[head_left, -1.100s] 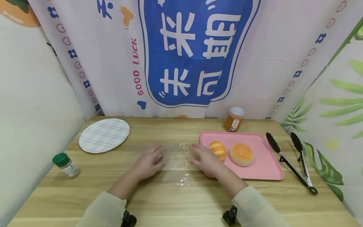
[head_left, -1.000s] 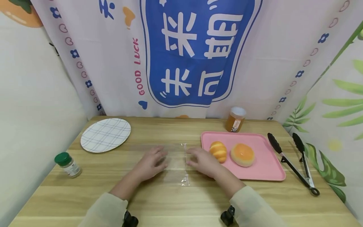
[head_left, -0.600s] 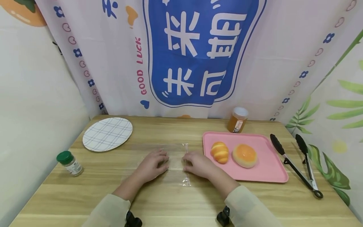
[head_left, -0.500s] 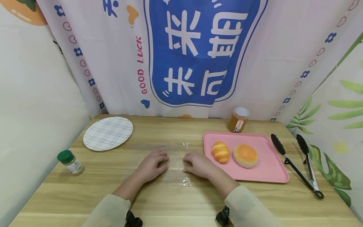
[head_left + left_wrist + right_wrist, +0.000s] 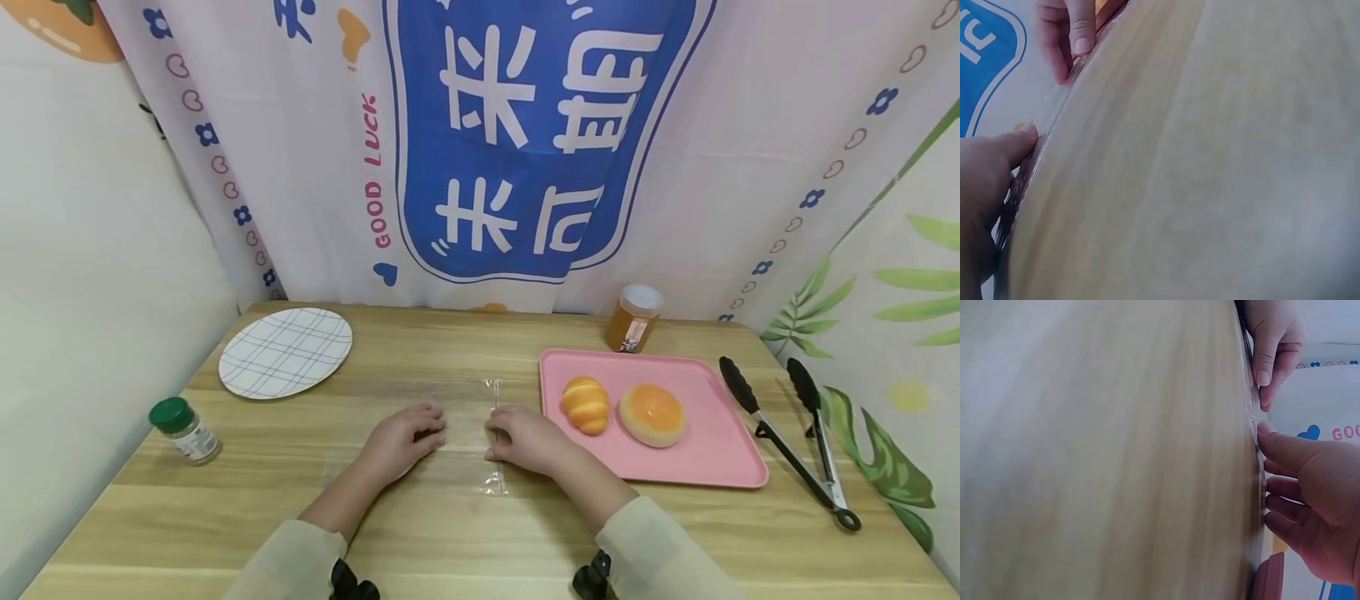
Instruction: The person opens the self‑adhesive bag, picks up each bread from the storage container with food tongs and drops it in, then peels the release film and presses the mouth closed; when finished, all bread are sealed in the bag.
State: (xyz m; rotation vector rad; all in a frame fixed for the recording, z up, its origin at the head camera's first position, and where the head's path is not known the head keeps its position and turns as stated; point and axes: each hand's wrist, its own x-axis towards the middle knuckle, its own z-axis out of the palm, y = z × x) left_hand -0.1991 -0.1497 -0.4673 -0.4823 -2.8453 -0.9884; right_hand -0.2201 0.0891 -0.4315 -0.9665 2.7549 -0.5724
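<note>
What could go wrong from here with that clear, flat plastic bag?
The clear, flat plastic bag looks thin, so it might crease or slip under the bare left hand and bare right hand. Also, the right forearm lies close to the rectangular pink tray; a sideways sweep could nudge it and jostle the round, orange-topped bun.

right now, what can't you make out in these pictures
- Head view: part of the clear bag, hidden by the left hand.
- Head view: fine print on the green-capped jar, too small.
- Head view: top of the blue wall print, cut off by the edge.
- Left wrist view: table grain, blurred.
</note>
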